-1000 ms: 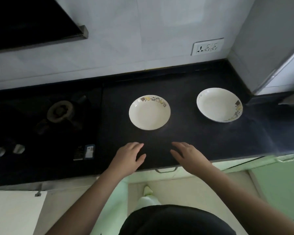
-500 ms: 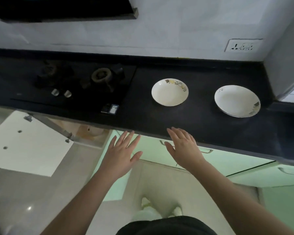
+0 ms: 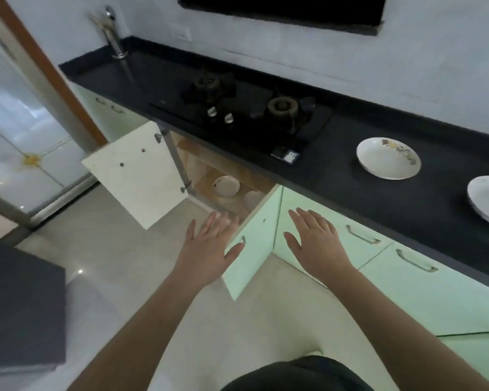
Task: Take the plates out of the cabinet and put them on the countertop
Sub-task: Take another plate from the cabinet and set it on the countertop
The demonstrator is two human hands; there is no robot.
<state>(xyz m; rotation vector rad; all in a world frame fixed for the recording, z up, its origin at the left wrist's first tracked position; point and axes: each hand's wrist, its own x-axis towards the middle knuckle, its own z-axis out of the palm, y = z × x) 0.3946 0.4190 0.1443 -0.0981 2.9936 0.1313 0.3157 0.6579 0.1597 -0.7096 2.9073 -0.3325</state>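
Two white plates with printed rims lie on the black countertop (image 3: 336,176): one plate (image 3: 388,162) right of the stove, another plate (image 3: 487,203) cut off by the right edge. Under the stove the cabinet (image 3: 209,165) stands with both doors swung out. Inside it, on a wooden shelf, I see a pale plate (image 3: 226,186) and a second plate (image 3: 251,199) partly hidden by the green door. My left hand (image 3: 209,246) is open, fingers spread, just in front of the cabinet opening. My right hand (image 3: 315,244) is open in front of the green cabinet fronts.
The white left cabinet door (image 3: 137,173) and the green right door (image 3: 253,244) jut into the floor space. A two-burner gas stove (image 3: 246,108) sits on the counter, a tap (image 3: 112,32) at the far left. A dark block (image 3: 20,309) stands at lower left.
My view has swung left and down from the two plates on the counter to the cabinet with its doors swung out. Both hands have dropped from the counter edge to cabinet height, still holding nothing.
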